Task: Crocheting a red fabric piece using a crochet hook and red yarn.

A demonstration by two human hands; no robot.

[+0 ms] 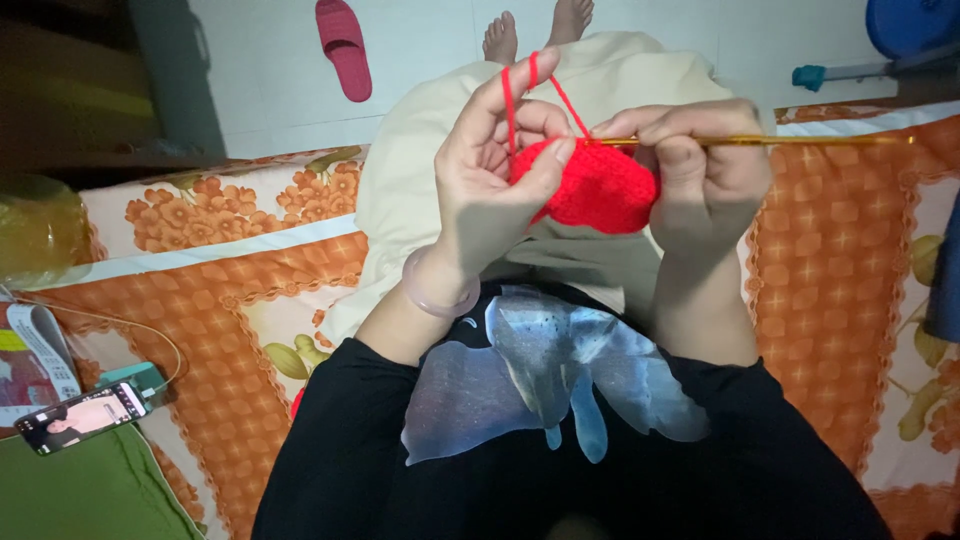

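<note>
Left hand (490,175) pinching red crochet piece (600,190), right hand (705,170) gripping gold hook (800,140), lap space open below

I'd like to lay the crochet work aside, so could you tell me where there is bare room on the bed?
The orange floral bedsheet right of the right hand lies bare. Left is crowded: phone, green cloth, yellowish bag. The left hand pinches the red piece.

Landmark = red crochet piece (598,188). Both hands squeeze it, so no gap at its sides. Gold hook (770,140) sticks out to its right. Yarn (510,100) rises above it. Open room far left, w/ only the phone (85,417) lying low.
</note>
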